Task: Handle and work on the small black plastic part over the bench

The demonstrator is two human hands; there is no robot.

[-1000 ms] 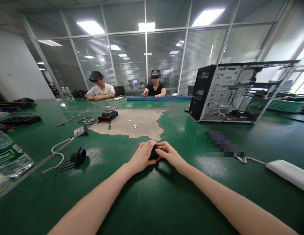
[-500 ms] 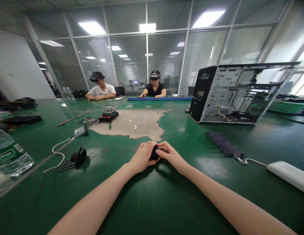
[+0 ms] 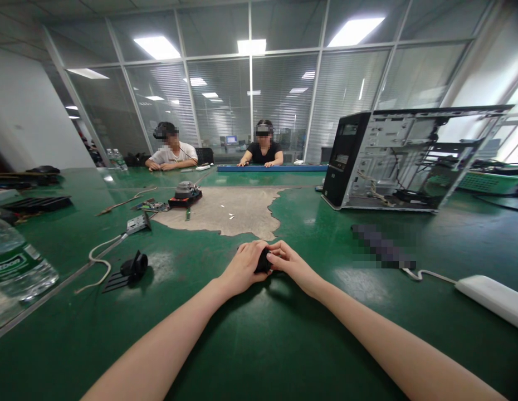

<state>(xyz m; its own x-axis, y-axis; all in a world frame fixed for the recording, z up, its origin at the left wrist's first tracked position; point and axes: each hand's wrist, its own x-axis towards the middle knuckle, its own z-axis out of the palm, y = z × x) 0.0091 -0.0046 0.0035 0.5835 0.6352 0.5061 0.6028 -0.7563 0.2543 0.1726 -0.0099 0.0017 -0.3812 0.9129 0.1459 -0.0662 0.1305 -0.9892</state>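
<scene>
The left hand [image 3: 244,264] cups a black part [image 3: 262,262], the right hand [image 3: 291,263] pinches its right side; firm left support should steady it.

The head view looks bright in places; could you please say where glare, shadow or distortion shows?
Head view: ceiling lights burn out white; head view: glare patches the green table, shadow darkens it below left hand and right hand; head view: the glass partition's outer posts lean, suggesting wide-angle stretch.

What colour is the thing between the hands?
The small object between the left hand and right hand is black; the head view shows it.
</scene>
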